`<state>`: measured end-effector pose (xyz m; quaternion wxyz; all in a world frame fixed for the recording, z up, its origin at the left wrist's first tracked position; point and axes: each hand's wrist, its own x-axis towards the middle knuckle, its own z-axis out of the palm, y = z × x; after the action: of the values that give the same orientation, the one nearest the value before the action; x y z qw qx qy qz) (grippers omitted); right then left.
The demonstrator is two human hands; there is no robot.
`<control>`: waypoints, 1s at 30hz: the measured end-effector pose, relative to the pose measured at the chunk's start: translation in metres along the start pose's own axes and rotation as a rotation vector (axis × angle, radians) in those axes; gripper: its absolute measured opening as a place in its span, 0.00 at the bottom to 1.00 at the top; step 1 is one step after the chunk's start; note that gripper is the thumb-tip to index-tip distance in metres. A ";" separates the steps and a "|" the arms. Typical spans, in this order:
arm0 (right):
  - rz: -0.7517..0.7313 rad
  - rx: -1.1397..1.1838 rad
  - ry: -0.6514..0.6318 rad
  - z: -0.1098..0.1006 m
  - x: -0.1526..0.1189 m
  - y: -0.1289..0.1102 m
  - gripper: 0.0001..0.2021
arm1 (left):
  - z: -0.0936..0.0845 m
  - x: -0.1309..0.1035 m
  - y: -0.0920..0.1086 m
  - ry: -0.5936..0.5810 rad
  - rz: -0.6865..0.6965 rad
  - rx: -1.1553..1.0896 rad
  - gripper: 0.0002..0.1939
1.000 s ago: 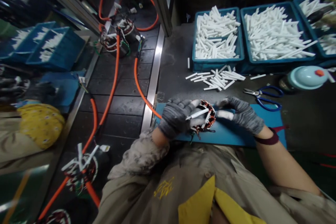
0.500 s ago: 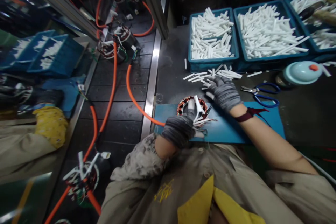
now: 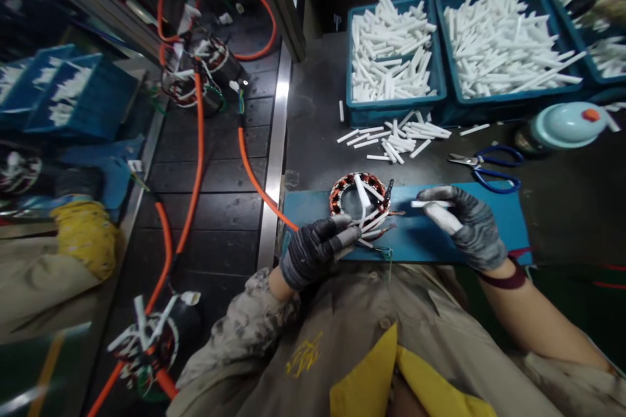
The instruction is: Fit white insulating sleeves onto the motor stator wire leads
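A motor stator (image 3: 335, 198) with copper windings lies on the blue mat (image 3: 415, 244). White sleeves (image 3: 362, 191) cover several of its leads, which spread toward my body. My left hand (image 3: 317, 249), in a grey striped glove, is at the stator's near side, with thumb and fingertips pinched on a lead (image 3: 360, 224). My right hand (image 3: 467, 225), gloved alike, is over the right part of the mat. It pinches a short white sleeving tube (image 3: 431, 204) between thumb and fingers, the tube pointing left toward the stator.
Blue bins (image 3: 397, 106) of white tubes stand at the back, with loose tubes (image 3: 401, 142) before them. Blue-handled scissors (image 3: 482, 163) and a light-blue-lidded bottle (image 3: 567, 125) lie right. A conveyor (image 3: 220, 208) at left carries stators with orange cables (image 3: 199, 156). A co-worker's yellow sleeve (image 3: 85, 234) is beyond.
My right hand has come from the loose tubes back to the mat, now with one tube. My left hand has drawn off the stator's centre to its leads. The view has shifted slightly.
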<state>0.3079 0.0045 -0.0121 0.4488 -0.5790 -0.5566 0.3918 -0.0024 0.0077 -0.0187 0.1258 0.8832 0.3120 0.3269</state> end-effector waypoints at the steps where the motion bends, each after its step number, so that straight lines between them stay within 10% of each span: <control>1: 0.010 -0.002 -0.002 -0.001 -0.003 0.000 0.07 | 0.000 0.001 0.000 0.006 0.014 0.006 0.15; 12: 0.113 0.153 -0.150 0.004 0.009 0.005 0.10 | -0.002 0.006 0.002 0.013 0.006 0.034 0.13; 30: -0.265 0.071 -0.198 0.004 0.012 0.000 0.08 | 0.001 0.005 0.002 -0.050 -0.016 0.042 0.19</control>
<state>0.3047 0.0164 -0.0129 0.4597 -0.4429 -0.6552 0.4039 0.0015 0.0095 -0.0161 0.1177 0.8909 0.3228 0.2972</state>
